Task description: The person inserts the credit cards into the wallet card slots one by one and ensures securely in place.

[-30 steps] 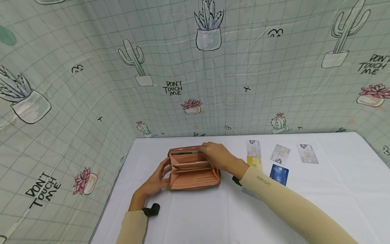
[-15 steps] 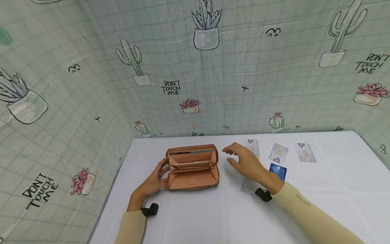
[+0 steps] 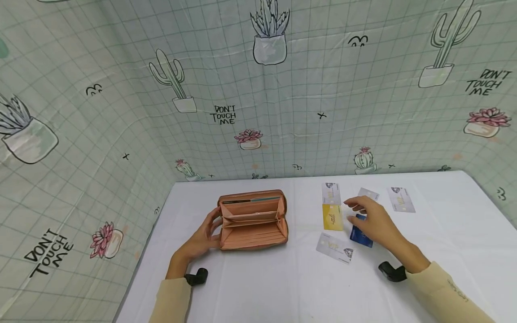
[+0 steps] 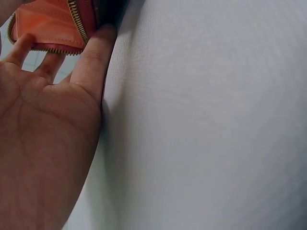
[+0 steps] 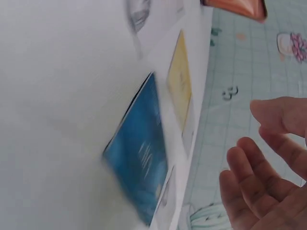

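Observation:
An orange-pink zip wallet (image 3: pixel 254 242) lies spread open on the white table, its inner pockets facing up. Two thin strips, one dark and one teal, show in its back pocket. At its left end my left hand (image 3: pixel 202 240) holds the edge between thumb and fingers; the left wrist view shows the brass zip beside the fingers. My right hand (image 3: pixel 377 222) hovers over a blue card (image 3: pixel 361 237), fingers loosely bent and nothing between them. In the right wrist view the hand (image 5: pixel 264 177) is apart from the blue card (image 5: pixel 141 148).
Left of the blue card lies a yellow card (image 3: pixel 332 217), touching a silver card (image 3: pixel 331 193) behind it. Other silver cards lie in front (image 3: pixel 335 248), behind my right hand (image 3: pixel 368 194) and at the right (image 3: pixel 401 199). A patterned cloth (image 3: pixel 303 89) hangs behind the table.
My right hand has left the wallet's back pocket and moved right, over to the blue card. The yellow card and the front silver card have come into full view. My left hand stays on the wallet.

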Demonstrator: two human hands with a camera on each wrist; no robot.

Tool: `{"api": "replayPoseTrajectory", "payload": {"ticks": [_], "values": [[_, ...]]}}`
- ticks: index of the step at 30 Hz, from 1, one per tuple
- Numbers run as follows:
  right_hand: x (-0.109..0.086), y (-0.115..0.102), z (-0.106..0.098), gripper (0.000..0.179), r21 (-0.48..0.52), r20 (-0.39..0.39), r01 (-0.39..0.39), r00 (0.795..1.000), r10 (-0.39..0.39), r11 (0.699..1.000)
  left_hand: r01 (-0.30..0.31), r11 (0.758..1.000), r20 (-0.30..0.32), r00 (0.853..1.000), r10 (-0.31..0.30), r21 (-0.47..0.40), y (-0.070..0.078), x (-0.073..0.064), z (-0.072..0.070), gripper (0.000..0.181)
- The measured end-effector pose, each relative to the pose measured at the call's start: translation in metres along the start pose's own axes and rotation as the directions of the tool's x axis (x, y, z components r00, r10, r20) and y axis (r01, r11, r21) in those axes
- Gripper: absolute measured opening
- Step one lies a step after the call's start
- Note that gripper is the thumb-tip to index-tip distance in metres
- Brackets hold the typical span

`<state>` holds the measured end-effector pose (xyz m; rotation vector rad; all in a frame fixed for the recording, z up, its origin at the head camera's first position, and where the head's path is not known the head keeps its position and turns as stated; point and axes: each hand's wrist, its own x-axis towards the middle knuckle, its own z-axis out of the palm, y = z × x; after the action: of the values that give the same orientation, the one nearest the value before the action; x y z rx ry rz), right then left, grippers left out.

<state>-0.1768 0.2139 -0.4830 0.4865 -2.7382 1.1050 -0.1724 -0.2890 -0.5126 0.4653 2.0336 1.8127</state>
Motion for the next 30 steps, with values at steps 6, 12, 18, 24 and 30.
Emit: {"api": "replayPoseTrajectory", "payload": {"ticks": [6, 12, 18, 24, 30], "values": [[-0.018, 0.021, -0.012, 0.052, -0.023, 0.054, -0.079, 0.995, 0.080, 0.997, -0.002, 1.000, -0.007, 1.000, 0.002, 0.012, 0.001, 0.000, 0.000, 0.111], [-0.033, 0.034, -0.017, 0.069, -0.053, 0.114, -0.152, 0.981, 0.158, 0.987, -0.001, 1.000, -0.006, 1.000, 0.001, 0.008, 0.001, 0.001, 0.001, 0.111], [-0.042, 0.041, -0.017, 0.076, -0.072, 0.125, -0.183, 0.974, 0.190, 0.981, 0.001, 1.000, -0.003, 1.000, -0.001, 0.005, 0.000, 0.001, 0.001, 0.110], [-0.043, 0.044, -0.012, 0.078, -0.077, 0.101, -0.215, 0.970, 0.222, 0.974, 0.010, 1.000, -0.009, 1.000, -0.010, 0.011, -0.001, 0.000, 0.000, 0.111], [-0.039, 0.040, -0.006, 0.077, -0.102, 0.065, -0.246, 0.965, 0.253, 0.964, -0.002, 1.000, -0.008, 1.000, 0.002, 0.010, -0.003, 0.000, 0.000, 0.111]]}}
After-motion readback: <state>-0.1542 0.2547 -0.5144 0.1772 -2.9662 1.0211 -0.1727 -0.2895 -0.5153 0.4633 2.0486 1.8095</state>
